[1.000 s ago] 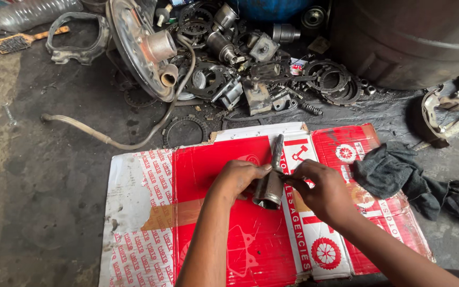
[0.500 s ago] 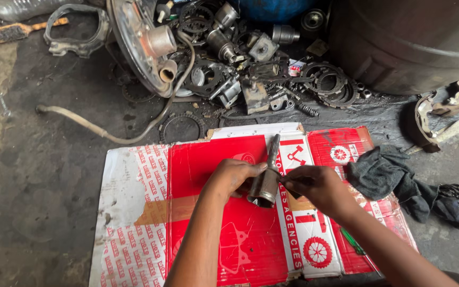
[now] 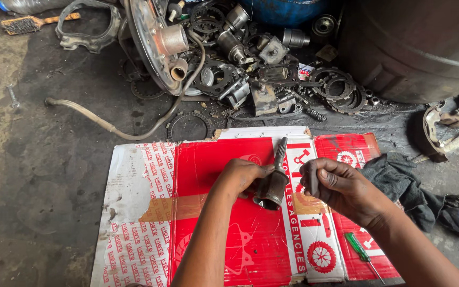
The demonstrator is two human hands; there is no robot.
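My left hand (image 3: pixel 238 175) grips a greasy metal shaft part (image 3: pixel 273 183) with a wide cup-shaped end toward me and a thin splined stem (image 3: pixel 280 150) pointing away. It is held just above a flattened red and white cardboard sheet (image 3: pixel 208 228) on the floor. My right hand (image 3: pixel 336 183) is beside the part's right side, fingers curled closed around a small dark piece (image 3: pixel 313 178) that I cannot make out clearly.
A green-handled screwdriver (image 3: pixel 361 254) lies on the cardboard at lower right. A dark rag (image 3: pixel 399 178) sits at its right edge. Beyond it lies a pile of gears, rings and engine parts (image 3: pixel 251 69), a hose (image 3: pixel 107 125), a wire brush (image 3: pixel 33 24) and a dark drum (image 3: pixel 421 48).
Both hands stay on the shaft part over the cardboard. The view has shifted slightly, and the right hand's fingers have curled tighter beside the part.
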